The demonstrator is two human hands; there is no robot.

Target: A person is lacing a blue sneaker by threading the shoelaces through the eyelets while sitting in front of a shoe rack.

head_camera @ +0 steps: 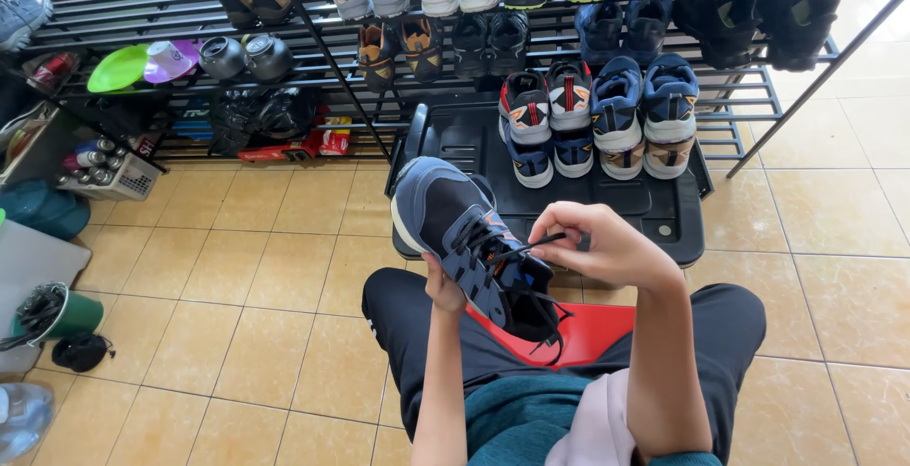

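Observation:
A blue-grey sports shoe (445, 215) with black laces and orange accents is held up over my lap, toe pointing away from me. My left hand (444, 291) grips it from underneath near the middle of the sole. My right hand (599, 243) is over the shoe's tongue, its fingers pinching a black lace (531, 246) and pulling it taut. More lace ends hang loose by the heel. I sit on a red stool (583, 328), in black trousers.
A black plastic tray (664, 210) on the tiled floor in front of me holds several shoes (592, 115). Behind it stands a black metal rack (739, 96) full of shoes, bowls and plates. A green cup (57, 314) and a basket of cans (100, 172) are at left.

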